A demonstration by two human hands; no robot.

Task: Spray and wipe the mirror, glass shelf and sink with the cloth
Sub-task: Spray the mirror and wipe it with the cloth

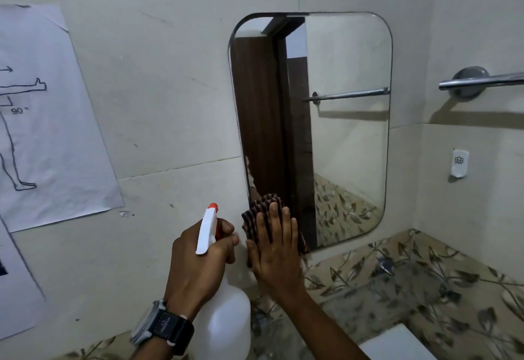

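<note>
Pressing a dark striped cloth (pixel 262 219) flat against the lower left corner of the mirror (pixel 340 121), the right hand (pixel 273 251) has its fingers spread wide and straight, palm on the cloth, cloth partly on the glass and partly over the mirror's edge onto the wall. Left hand (pixel 198 263) is just beside it to the left, wrapped around the neck of a white spray bottle (pixel 224 320), index finger on the orange trigger, orange nozzle tip pointing up toward the wall. Bottle body hangs below the hand, near the camera. Black watch (pixel 163 328) on the left wrist. Mirror is rounded-corner, mounted on a pale tiled wall, reflecting a brown door and a towel bar. A real towel bar (pixel 482 83) sits on the right wall, a small white hook (pixel 459 165) below it. Paper poster (pixel 48 132) with a line-drawn body figure taped far left. Leaf-pattern tiles (pixel 425 288) run under the mirror.
</note>
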